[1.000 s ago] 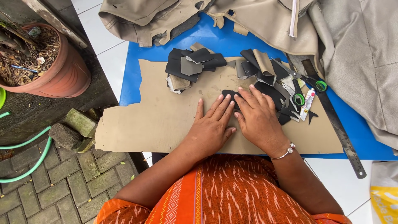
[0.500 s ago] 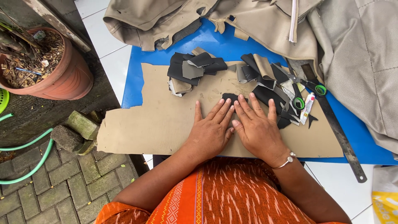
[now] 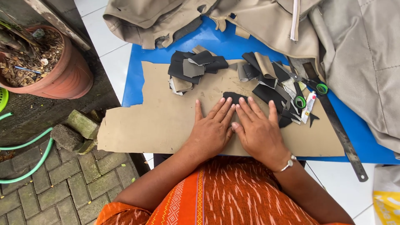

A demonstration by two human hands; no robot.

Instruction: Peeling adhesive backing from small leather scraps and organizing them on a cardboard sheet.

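My left hand point(image 3: 211, 130) and my right hand point(image 3: 259, 130) lie flat side by side, fingers spread, on a large tan cardboard-like sheet point(image 3: 158, 121) on a blue table point(image 3: 225, 41). Their fingertips press on a small black fabric piece point(image 3: 234, 97), mostly covered. Piles of black, grey and tan fabric scraps sit beyond the hands, one pile point(image 3: 196, 68) at the left and another point(image 3: 266, 77) at the right. A silver bracelet is on my right wrist.
Green-handled scissors point(image 3: 308, 89), a small white glue tube point(image 3: 308, 107) and a long metal ruler point(image 3: 337, 125) lie at the right. Beige garment fabric point(image 3: 358, 54) covers the table's far and right side. A terracotta pot point(image 3: 50, 66), stone blocks point(image 3: 77, 129) and a green hose point(image 3: 29, 160) are on the left floor.
Both hands have slid slightly toward me and a little left over the black piece, staying flat. The view has shifted a little.
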